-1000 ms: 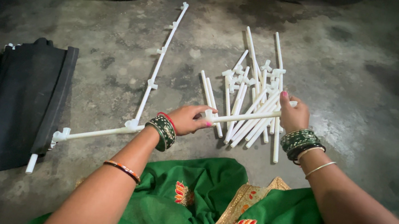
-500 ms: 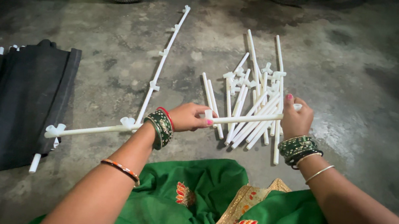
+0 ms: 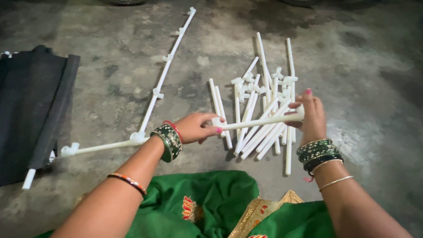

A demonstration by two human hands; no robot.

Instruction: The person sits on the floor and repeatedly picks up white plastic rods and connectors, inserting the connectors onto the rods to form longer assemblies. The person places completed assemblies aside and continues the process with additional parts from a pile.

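Head view: white rod (image 3: 260, 121) spans left hand (image 3: 197, 128) and right hand (image 3: 312, 118), seemingly gripped

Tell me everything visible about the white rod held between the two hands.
The white rod is a thin, straight, smooth tube that looks like plastic. It is held off the floor, slightly tilted, its right end higher. The left hand pinches its left end, where a small white connector seems to sit; the right hand grips its right end. It crosses above the pile of rods of the same kind on the concrete floor.

thin white plastic rod (image 3: 260, 121), nearly level, held aloft
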